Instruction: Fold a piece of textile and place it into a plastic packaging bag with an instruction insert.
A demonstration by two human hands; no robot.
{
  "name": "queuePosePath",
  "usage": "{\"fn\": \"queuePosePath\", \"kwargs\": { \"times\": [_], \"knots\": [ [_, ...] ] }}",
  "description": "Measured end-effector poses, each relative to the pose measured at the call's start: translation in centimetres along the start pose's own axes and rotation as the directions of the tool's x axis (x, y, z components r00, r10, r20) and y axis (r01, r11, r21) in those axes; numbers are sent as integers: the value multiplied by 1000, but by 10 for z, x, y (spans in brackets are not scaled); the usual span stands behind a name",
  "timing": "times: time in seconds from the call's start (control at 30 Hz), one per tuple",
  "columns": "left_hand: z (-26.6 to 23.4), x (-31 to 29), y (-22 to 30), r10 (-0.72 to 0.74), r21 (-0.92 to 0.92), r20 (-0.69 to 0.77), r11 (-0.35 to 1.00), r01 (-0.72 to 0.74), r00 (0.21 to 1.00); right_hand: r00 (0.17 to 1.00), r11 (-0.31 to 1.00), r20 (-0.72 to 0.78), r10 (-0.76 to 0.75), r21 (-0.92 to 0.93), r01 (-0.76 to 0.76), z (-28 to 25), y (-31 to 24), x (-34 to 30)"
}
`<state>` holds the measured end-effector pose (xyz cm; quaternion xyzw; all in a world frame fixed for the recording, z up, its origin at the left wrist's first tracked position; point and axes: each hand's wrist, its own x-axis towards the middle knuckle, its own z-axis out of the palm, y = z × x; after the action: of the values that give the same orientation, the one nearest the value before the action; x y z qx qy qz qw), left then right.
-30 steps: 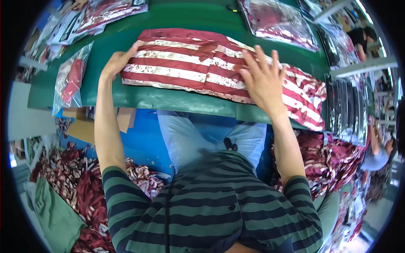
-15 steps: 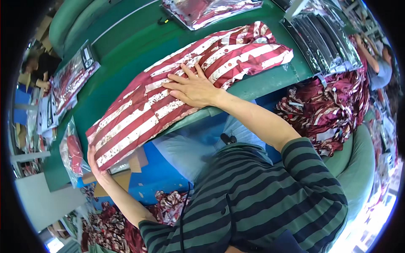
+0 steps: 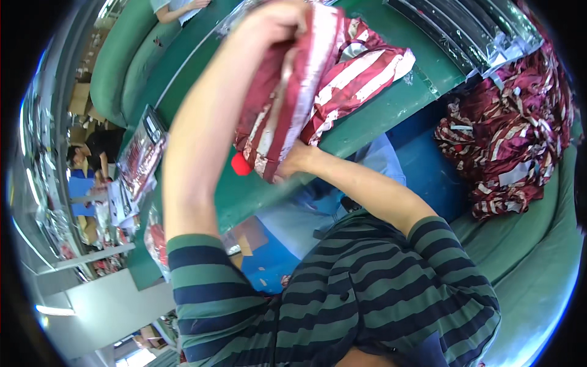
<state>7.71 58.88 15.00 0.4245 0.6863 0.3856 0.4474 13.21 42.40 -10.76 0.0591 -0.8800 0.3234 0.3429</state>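
Left fingers [image 3: 298, 16] moved up, gripping one striped cloth [image 3: 298, 92]; one red ball [image 3: 241, 163].

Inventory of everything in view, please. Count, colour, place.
Striped cloth: count unclear, red-white, between hands and on table
Round item: 1, red, beside cloth's lower left
Table: 1, green, under cloth
Packages: several, black, upper right
Cloth pile: 1, red-white, right
Bagged goods: several, mostly red-white, left
Floor: 1, blue, below table
Panel: 1, pale, lower left
Co-workers: at least 2, one in black, left and top
Shirt: 1, green-navy, bottom centre
Left hand: 1, bare, gripping cloth's top
Right hand: 1, bare, cloth's lower edge
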Motion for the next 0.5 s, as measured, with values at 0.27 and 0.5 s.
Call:
{"fn": "queuePosePath", "kwargs": {
  "times": [0.27,0.5],
  "knots": [
    [165,151,-8,-164,115,133,982,149,977,966,879,37,255,408,-248,41,91,-70],
    [132,102,-11,-44,154,165,988,18,985,718,269,171,675,848,-456,-153,-29,-54]
  ]
}}
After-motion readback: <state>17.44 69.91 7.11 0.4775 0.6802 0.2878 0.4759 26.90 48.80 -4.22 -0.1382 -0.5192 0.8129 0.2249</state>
